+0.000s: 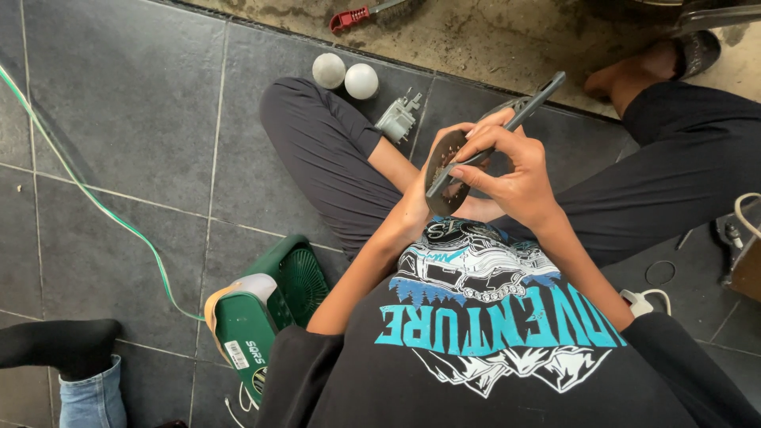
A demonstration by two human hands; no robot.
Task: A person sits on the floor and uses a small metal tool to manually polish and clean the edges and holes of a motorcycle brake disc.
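— Head view, biggest first: what fills it?
— Dark grey tiled floor (pixel 135 119), with the person sitting cross-legged on it in black trousers and a black printed shirt. A strip of rough concrete runs along the top edge.
— Next in size?
— A green fan housing (pixel 269 305) lying on the tiles by the person's left knee, its grille facing the leg. A green cable (pixel 95 198) runs across the floor to it. Someone else's leg in a black sock and jeans shows at the lower left corner.
— And the hands?
— The left hand (pixel 416 202) is closed around the edge of a dark round disc (pixel 445 173), held upright above the lap. The right hand (pixel 515 170) grips a long dark tool (pixel 507 119), its tip resting against the disc's face.
— Smaller things?
— A small grey motor part (pixel 398 119) on the tiles just beyond the knee, two white balls (pixel 346 75) touching each other near it, and a red-handled tool (pixel 353 16) on the concrete.
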